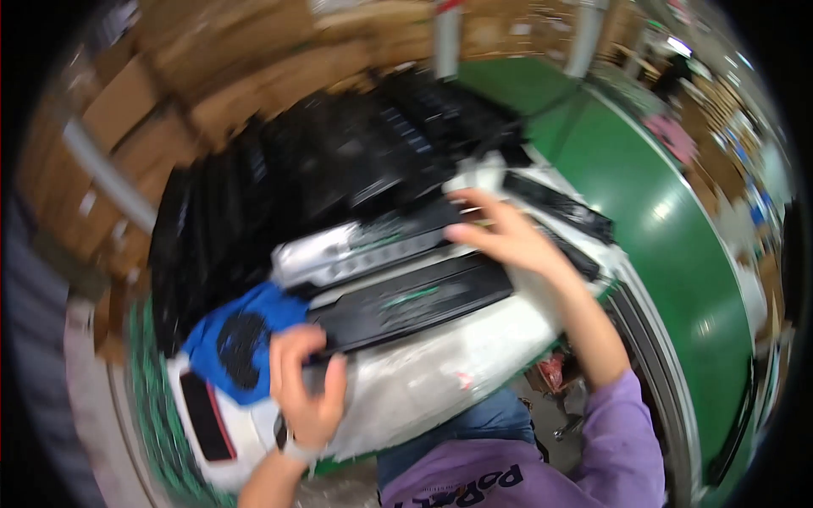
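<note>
Two long black plastic panels lie before me, one behind the other. The near panel (415,300) rests bare on a white table covering, with small green marks on its face. Behind it, the far panel (394,241) has shiny clear film at its left end and a row of round shapes along its front edge. My left hand (306,385) hovers by the near panel's left end, fingers curved and thumb apart. At the far panel's right end is my right hand (504,237), thumb and fingers apart; blur hides whether they touch it.
A wide pile of black plastic-wrapped pieces (322,152) fills the table's far side. A blue cloth (246,339) with a black patch lies left, above a dark red-edged object (207,415). Cardboard boxes (237,102) stand behind; a green surface (652,203) runs along the right.
</note>
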Available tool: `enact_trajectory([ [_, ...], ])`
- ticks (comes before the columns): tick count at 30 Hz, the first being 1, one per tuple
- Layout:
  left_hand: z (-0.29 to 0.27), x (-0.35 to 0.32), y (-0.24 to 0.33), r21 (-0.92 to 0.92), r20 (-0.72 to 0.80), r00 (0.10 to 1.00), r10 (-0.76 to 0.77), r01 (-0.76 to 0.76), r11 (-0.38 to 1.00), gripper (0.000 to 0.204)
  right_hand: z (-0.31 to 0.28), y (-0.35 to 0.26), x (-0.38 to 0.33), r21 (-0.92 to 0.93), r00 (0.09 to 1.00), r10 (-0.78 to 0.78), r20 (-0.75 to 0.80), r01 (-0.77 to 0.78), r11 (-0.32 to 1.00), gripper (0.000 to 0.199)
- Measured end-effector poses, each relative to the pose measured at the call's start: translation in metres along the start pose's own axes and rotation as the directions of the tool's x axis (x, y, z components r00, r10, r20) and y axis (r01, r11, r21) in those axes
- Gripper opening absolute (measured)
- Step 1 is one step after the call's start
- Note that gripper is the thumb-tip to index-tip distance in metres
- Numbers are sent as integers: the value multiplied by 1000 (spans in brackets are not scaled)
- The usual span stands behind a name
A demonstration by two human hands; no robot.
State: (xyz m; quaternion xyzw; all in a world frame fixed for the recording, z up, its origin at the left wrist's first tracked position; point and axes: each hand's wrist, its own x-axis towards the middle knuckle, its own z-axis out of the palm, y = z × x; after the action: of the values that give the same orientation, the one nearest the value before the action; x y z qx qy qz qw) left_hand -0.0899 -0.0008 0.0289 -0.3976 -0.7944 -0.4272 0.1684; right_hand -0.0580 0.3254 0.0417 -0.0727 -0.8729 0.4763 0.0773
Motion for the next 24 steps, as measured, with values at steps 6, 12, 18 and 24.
enact_trajectory([
  [6, 15, -30, 20, -353, 802, 545, -246, 763, 542, 35, 43, 20, 65, -176, 989, -140, -52, 129, 976, 72],
  [12, 32, -9, 38, -465, 880, 410, -239, 847, -256, 41, 26, 26, 53, -79, 994, -99, -52, 95, 992, 74],
  [18, 46, -11, 21, -544, 821, 480, -310, 821, -171, 52, 20, 18, 42, 74, 998, 51, 32, -53, 996, 76],
  [24, 47, -13, 19, -557, 814, 486, -318, 807, -196, 51, 29, 16, 49, -207, 998, -38, -52, 26, 978, 85],
])
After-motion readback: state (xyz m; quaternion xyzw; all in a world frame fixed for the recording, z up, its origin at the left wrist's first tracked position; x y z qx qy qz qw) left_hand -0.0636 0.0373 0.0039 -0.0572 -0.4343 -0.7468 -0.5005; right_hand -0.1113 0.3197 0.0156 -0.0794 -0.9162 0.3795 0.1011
